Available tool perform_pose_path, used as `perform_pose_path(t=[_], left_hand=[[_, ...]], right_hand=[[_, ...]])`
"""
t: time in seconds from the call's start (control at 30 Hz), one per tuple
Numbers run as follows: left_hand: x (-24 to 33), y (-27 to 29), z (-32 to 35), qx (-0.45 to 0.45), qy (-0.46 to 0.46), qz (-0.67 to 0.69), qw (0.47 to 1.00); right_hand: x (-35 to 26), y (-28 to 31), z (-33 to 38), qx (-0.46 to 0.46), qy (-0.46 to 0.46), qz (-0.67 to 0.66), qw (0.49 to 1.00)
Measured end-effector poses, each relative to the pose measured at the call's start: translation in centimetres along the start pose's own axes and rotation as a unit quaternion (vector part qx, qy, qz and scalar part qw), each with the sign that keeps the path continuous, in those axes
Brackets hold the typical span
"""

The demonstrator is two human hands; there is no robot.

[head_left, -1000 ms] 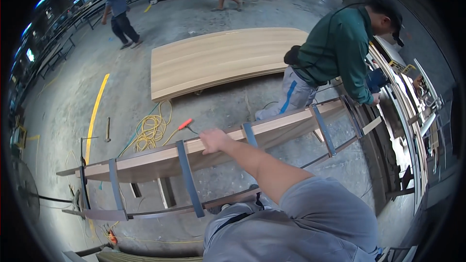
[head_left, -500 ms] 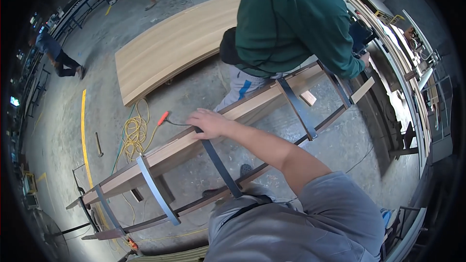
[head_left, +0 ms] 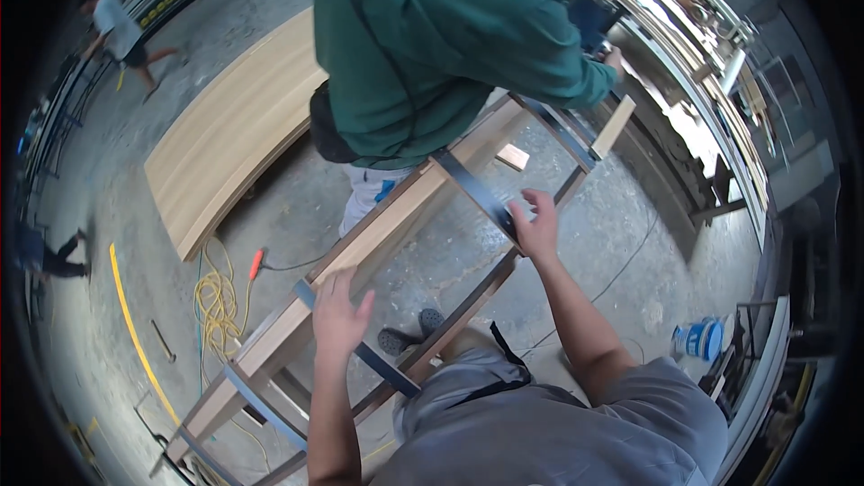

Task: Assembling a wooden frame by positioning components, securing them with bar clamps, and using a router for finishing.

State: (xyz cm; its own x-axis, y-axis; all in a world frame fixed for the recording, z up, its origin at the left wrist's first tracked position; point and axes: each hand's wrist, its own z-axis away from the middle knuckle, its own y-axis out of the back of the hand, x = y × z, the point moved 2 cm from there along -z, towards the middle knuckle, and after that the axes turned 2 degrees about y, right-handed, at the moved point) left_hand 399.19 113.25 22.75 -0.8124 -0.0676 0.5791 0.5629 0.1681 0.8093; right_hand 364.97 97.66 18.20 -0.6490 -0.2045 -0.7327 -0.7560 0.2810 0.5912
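A long frame of wooden rails, joined by several dark crossbars, spans the middle of the head view. My left hand (head_left: 338,315) lies over the far wooden rail (head_left: 378,229), at the end of one dark crossbar (head_left: 385,367). Its fingers are stretched and the thumb stands apart. My right hand (head_left: 537,229) is beside another dark crossbar (head_left: 475,189), close to the near rail (head_left: 481,297). Its fingers are bent but apart, with nothing seen between them; whether they touch the bar I cannot tell.
Across the frame stands a co-worker in a green top (head_left: 432,54), reaching right. Behind lies a stack of wooden panels (head_left: 234,126). Yellow cord (head_left: 216,306) with an orange connector (head_left: 256,264) and a hammer (head_left: 163,342) lie on the floor. A blue bucket (head_left: 700,339) stands right.
My right hand has left the far rail and moved right to another crossbar. My left hand has come into view at the far rail. The whole view has shifted.
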Motion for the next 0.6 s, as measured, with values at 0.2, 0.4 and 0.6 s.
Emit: perform_pose_path(t=[0.2,0.4,0.6], left_hand=[[1.3,-9.4,-11.1,-0.003,0.000,-0.089,0.996],[5.0,-15.7,-14.8,-0.032,0.073,-0.251,0.965],[4.8,-16.6,-15.1,0.065,0.068,-0.320,0.943]], right_hand=[[14.8,6.5,2.1,0.145,-0.330,-0.051,0.931],[24.1,3.8,0.1,0.040,-0.546,-0.501,0.670],[23.7,2.4,-4.1,0.023,-0.563,-0.625,0.540]])
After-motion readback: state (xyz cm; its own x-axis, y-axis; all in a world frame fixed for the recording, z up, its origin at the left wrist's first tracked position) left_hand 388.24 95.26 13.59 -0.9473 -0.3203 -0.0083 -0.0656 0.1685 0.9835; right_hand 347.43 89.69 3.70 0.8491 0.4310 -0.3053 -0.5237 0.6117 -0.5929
